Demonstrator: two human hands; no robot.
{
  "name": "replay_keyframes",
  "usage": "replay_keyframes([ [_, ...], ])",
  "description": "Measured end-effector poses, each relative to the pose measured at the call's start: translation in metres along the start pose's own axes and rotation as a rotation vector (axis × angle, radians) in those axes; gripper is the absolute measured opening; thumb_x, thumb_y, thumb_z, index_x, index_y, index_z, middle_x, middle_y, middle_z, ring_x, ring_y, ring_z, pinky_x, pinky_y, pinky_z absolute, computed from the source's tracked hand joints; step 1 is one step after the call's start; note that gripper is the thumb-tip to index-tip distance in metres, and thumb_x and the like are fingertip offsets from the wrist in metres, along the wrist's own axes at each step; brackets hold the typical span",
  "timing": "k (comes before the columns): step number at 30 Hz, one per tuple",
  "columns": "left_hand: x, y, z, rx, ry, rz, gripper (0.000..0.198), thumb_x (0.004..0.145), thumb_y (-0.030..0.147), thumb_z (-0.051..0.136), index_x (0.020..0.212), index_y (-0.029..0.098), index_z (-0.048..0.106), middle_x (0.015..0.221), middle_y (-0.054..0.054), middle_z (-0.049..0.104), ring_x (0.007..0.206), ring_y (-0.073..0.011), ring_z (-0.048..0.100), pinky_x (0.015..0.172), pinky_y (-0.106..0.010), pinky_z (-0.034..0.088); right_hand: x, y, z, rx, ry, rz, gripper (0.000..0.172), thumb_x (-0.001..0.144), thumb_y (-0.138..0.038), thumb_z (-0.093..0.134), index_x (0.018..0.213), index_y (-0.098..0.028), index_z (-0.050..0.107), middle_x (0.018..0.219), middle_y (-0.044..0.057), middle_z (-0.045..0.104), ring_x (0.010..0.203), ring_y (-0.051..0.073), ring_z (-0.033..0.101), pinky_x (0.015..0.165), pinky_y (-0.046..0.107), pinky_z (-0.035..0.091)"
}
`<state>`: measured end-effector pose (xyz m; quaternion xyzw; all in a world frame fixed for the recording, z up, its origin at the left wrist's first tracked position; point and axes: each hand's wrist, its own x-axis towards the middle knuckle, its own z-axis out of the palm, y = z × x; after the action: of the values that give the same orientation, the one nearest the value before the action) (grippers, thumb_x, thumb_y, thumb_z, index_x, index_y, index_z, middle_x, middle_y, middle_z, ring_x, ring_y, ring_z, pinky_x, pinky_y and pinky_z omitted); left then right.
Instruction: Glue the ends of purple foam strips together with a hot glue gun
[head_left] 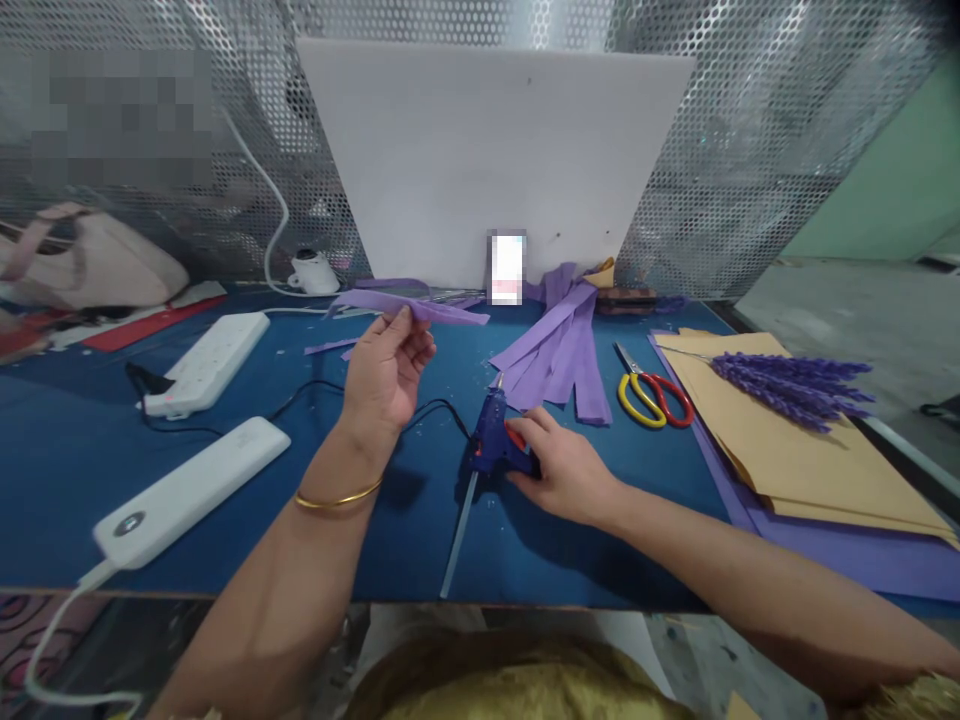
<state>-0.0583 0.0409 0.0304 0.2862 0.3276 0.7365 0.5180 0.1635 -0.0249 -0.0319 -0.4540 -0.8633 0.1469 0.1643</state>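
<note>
Between thumb and fingers, my left hand (394, 365) pinches a purple paper strip (450, 315), held roughly level above the table. My right hand (562, 462) is closed around the handle of a blue hot glue gun (491, 430). The gun's nozzle points away from me, and a long clear glue stick (459, 535) sticks out of its back toward the table's near edge. Just beyond the nozzle lies a fan of purple paper strips (559, 350). Scissors with yellow and red handles (656, 398) rest to the right of the strips.
A white power strip (214, 360) and a white power bank (191, 490) with cables lie at left. Tan paper sheets (810, 460) carry purple flower sprigs (795, 385) at right. A white board (495, 160) stands behind a lit phone (507, 268). Another person's blurred hand (22, 335) shows far left.
</note>
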Motion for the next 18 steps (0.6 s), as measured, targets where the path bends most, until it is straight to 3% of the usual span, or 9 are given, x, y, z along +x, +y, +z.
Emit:
replay_keyframes([
  [9, -0.01, -0.007, 0.007, 0.021, -0.03, -0.081, 0.019, 0.073, 0.022, 0.082, 0.074, 0.017, 0.064, 0.064, 0.003, 0.068, 0.056, -0.0087, 0.063, 0.054, -0.02, 0.05, 0.008, 0.01, 0.009, 0.006, 0.109, 0.088, 0.051, 0.085, -0.026, 0.07, 0.132, -0.02, 0.05, 0.127, 0.012, 0.059, 0.095, 0.024, 0.067, 0.078, 0.037, 0.054],
  [13, -0.011, -0.008, 0.007, 0.025, -0.042, -0.088, 0.021, 0.071, 0.023, 0.084, 0.073, 0.017, 0.064, 0.064, 0.003, 0.067, 0.056, -0.0083, 0.062, 0.054, -0.019, 0.049, 0.009, 0.014, 0.007, 0.025, 0.093, 0.01, 0.051, 0.086, -0.024, 0.069, 0.133, -0.018, 0.05, 0.131, 0.014, 0.058, 0.107, 0.028, 0.064, 0.088, 0.042, 0.053],
  [18, -0.013, -0.008, 0.008, 0.049, -0.062, -0.056, 0.022, 0.069, 0.025, 0.085, 0.073, 0.017, 0.064, 0.064, 0.003, 0.066, 0.057, -0.0082, 0.061, 0.055, -0.019, 0.049, 0.008, 0.015, -0.003, -0.039, 0.14, -0.036, 0.038, 0.093, -0.035, 0.061, 0.126, -0.016, 0.056, 0.12, 0.015, 0.064, 0.1, 0.028, 0.066, 0.081, 0.042, 0.054],
])
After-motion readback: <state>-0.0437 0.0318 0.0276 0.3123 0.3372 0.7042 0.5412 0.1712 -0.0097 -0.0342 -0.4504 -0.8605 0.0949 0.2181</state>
